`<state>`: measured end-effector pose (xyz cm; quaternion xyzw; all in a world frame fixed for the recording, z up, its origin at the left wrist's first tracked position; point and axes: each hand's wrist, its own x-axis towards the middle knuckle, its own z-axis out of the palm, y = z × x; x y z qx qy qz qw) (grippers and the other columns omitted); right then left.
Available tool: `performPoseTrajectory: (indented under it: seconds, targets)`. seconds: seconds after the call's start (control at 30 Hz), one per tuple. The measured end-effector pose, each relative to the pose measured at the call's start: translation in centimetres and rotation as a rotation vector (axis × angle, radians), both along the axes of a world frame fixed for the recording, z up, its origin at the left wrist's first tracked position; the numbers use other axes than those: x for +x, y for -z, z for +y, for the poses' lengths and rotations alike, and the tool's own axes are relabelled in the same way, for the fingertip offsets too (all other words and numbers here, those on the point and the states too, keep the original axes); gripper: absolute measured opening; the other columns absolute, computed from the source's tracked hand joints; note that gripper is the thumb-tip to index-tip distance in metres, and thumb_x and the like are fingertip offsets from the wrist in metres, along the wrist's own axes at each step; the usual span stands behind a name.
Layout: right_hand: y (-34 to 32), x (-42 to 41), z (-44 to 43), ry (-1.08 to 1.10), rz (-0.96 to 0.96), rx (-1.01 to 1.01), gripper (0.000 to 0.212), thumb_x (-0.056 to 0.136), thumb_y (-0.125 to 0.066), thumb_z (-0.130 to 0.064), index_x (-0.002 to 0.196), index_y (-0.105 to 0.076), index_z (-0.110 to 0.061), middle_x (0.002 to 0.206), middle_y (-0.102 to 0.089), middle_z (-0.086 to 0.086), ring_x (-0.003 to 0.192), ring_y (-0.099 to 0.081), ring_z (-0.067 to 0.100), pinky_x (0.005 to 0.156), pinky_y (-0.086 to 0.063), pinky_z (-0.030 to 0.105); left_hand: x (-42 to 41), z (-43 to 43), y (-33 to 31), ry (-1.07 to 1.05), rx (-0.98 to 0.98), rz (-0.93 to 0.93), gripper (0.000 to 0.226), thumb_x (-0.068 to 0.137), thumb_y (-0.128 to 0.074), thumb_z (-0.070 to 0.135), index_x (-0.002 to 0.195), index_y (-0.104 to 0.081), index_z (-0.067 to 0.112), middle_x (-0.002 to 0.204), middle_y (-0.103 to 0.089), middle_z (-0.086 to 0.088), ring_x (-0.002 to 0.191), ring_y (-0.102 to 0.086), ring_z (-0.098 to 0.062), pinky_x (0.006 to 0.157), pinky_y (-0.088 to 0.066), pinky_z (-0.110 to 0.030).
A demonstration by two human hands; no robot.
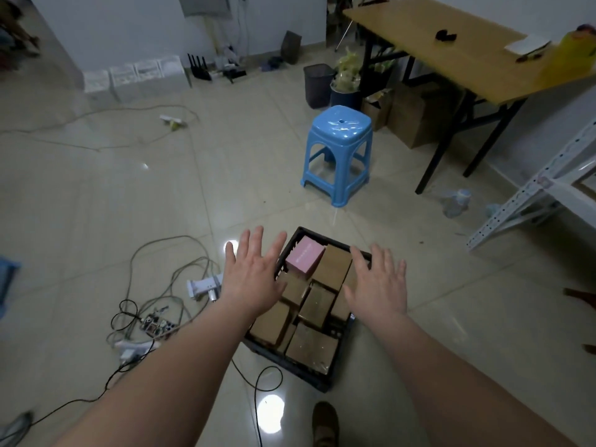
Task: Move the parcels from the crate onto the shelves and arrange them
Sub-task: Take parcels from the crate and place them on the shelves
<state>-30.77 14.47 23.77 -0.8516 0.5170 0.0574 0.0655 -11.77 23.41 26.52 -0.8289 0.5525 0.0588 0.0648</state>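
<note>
Looking down, I see left hand (254, 275) and right hand (377, 285) spread, fingers straight, over the black crate (309, 372) of brown parcels (312, 346); pink parcel (304, 258) far-left; contact apparently none.

Blue stool (338, 150) on floor; wooden table (451, 43); tangled cables (154, 285)

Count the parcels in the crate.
7 at least, in the crate: pink parcel, far corner; brown parcels beside it, just nearer, centre, right, left, near corner. The left hand and right hand may hide more.
</note>
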Motion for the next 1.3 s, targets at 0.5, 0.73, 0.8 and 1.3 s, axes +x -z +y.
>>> performPoseTrajectory:
  seconds: [0.5, 0.73, 0.8, 1.3]
  targets:
    - [7.4, 6.0, 0.1, 0.207, 0.010, 0.184, 0.058, 0.092, -0.049, -0.039, 0.145, -0.030, -0.024, 0.137, -0.036, 0.006, 0.125, -0.038, 0.026, 0.101, -0.035, 0.040, 7.9, -2.4, 8.7, 0.097, 0.159, 0.124, 0.089, 0.094, -0.050, 0.053, 0.155, 0.010, 0.030, 0.162, 0.000, -0.012, 0.149, 0.000, -0.033, 0.120, -0.006, -0.052]
    - [13.7, 9.9, 2.9, 0.398, 0.014, 0.358, 0.076, 0.097, -0.047, -0.045, 0.156, -0.006, -0.023, 0.161, -0.013, 0.012, 0.144, -0.021, 0.031, 0.117, -0.024, 0.045, 12.8, -2.1, 15.0, 0.224, 0.277, 0.120, 0.091, 0.093, -0.052, 0.052, 0.155, 0.010, 0.027, 0.162, 0.000, -0.012, 0.149, 0.000, -0.033, 0.121, -0.006, -0.052]
    - [15.5, 10.9, 3.5, 0.424, 0.008, 0.394, 0.074, 0.098, -0.046, -0.044, 0.157, -0.004, -0.023, 0.161, -0.011, 0.014, 0.145, -0.020, 0.032, 0.118, -0.022, 0.044, 13.7, -2.2, 17.0, 0.242, 0.300, 0.110, 0.091, 0.093, -0.051, 0.053, 0.155, 0.010, 0.026, 0.162, 0.000, -0.012, 0.149, -0.001, -0.033, 0.121, -0.007, -0.052]
    - [37.9, 13.2, -0.2, 0.583, -0.138, 0.449, 0.086, 0.095, -0.055, -0.047, 0.156, 0.000, -0.025, 0.161, -0.008, 0.013, 0.143, -0.022, 0.035, 0.109, -0.037, 0.047, 11.3, -9.2, 41.0, 0.336, 0.266, 0.174, 0.086, 0.094, -0.054, 0.045, 0.156, 0.000, 0.022, 0.162, -0.006, -0.007, 0.150, -0.002, -0.027, 0.121, -0.008, -0.049]
